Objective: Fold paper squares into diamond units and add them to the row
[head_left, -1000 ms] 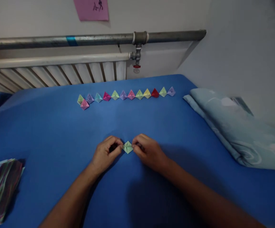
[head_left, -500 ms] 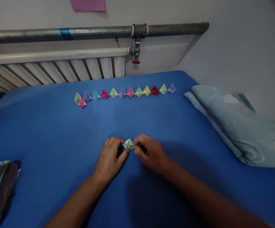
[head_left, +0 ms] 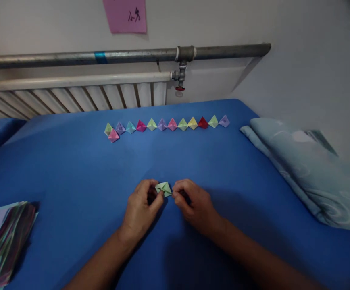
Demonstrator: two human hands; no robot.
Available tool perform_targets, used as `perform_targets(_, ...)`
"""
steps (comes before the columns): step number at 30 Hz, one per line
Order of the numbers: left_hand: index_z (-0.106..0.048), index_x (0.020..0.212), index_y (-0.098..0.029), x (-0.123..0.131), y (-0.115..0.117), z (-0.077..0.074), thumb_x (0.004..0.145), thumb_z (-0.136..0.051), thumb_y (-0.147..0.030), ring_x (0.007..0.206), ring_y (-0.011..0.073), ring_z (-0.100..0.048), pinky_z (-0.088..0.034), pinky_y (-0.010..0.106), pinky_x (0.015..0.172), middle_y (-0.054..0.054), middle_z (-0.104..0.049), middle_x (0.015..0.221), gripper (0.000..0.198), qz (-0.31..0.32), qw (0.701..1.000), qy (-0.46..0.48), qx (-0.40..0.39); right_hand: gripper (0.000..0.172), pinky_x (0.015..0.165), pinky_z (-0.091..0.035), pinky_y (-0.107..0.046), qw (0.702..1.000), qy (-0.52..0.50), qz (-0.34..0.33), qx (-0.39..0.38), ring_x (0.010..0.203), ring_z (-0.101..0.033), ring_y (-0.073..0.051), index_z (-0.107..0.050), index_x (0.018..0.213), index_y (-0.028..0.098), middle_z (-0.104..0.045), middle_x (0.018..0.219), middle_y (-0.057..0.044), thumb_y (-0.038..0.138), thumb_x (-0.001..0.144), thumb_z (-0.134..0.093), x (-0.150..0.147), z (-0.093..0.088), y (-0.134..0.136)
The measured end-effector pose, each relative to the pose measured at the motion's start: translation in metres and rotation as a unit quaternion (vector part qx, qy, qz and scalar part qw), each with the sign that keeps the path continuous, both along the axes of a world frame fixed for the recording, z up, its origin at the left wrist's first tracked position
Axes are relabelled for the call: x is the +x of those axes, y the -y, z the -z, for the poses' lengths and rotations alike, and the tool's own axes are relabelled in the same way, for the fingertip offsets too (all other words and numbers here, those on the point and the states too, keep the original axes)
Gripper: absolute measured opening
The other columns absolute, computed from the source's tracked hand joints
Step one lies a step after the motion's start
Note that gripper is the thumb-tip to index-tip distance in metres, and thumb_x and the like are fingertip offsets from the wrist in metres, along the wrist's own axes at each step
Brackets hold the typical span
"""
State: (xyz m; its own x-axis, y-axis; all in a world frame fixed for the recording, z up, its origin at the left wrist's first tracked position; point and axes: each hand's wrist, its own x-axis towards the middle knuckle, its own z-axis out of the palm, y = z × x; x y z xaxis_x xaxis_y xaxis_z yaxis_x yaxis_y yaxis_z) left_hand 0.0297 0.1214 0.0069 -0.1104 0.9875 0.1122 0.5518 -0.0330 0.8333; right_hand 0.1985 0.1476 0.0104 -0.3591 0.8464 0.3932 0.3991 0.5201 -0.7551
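Observation:
A small pale green folded paper (head_left: 164,188) is between my two hands, just above or on the blue surface (head_left: 81,173). My left hand (head_left: 142,207) grips its left side, thumb in front and fingers behind. At the paper's right corner, my right hand (head_left: 194,203) is closed in a pinch with its fingertips on the tip. Creases and a flap show on the face of the paper. Farther back stands a row of folded paper pieces (head_left: 172,124) in several colours, with a pink piece (head_left: 113,135) in front of the row's left end.
A stack of coloured paper sheets (head_left: 10,237) lies at the left edge. On the right is a folded light green cloth (head_left: 302,165). Behind the surface are a white radiator (head_left: 81,98), a metal pipe (head_left: 138,55) with a red-handled valve (head_left: 180,88), and a pink note (head_left: 125,16).
The view has tilted up and shifted slightly left, showing more of the wall and paper stack. Between my hands the green paper has turned a little; both hands stay at it.

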Motion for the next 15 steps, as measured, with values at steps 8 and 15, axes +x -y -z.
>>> perform_targets(8,-0.058,0.096,-0.020,-0.0018,-0.0002,-0.0012,0.079,-0.060,-0.029,0.068,0.0142,-0.065,-0.051,0.028,0.067,0.001,-0.068,0.079,0.019,-0.005,0.998,0.062,-0.027,0.012,0.073,-0.048,-0.027,0.997,0.024,-0.047,0.049,0.082,-0.059,-0.014,-0.056,0.093,0.024,-0.059,0.092,-0.003,0.015,0.088,-0.050,-0.0008,-0.0004,-0.0005)
perform_targets(15,-0.058,0.101,-0.019,-0.0047,-0.0024,0.0047,0.082,-0.055,-0.029,0.074,0.0155,-0.067,-0.053,0.028,0.068,0.004,-0.071,0.089,0.021,-0.006,0.989,0.137,-0.052,0.014,0.072,-0.048,-0.027,0.998,0.025,-0.053,0.033,0.078,-0.057,-0.014,-0.052,0.084,0.023,-0.059,0.087,-0.003,0.010,0.084,-0.048,-0.0013,0.0008,0.0004)
